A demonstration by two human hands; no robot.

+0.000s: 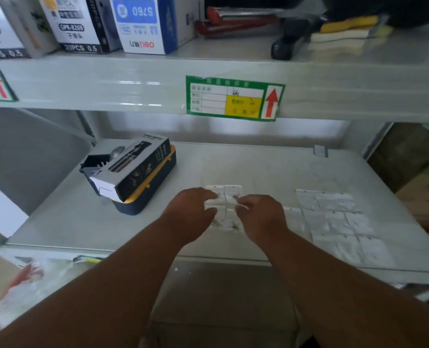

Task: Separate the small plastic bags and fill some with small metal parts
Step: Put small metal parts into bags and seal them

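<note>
Both hands are working over a cluster of small plastic bags (224, 197) lying on the shelf (258, 167). Left hand (192, 212) and right hand (258, 214) are pinching 1 bag edge, fingers curled. Thin, limp and slippery film probably grips best at edges; empties (334, 217) are lying right.

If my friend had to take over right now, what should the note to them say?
Left hand and right hand: both over the middle cluster of small bags, fingers curled at its edges; the blur hides whether they really pinch it.
That cluster lies on the lower shelf and shows dark specks inside, probably metal parts.
To the right, a spread of small bags lies flat in rows and looks empty.
At the left stands a yellow-and-dark case with a black box on top.
Done: some bags seem filled. Left: pull the cluster apart, fill more.
</note>
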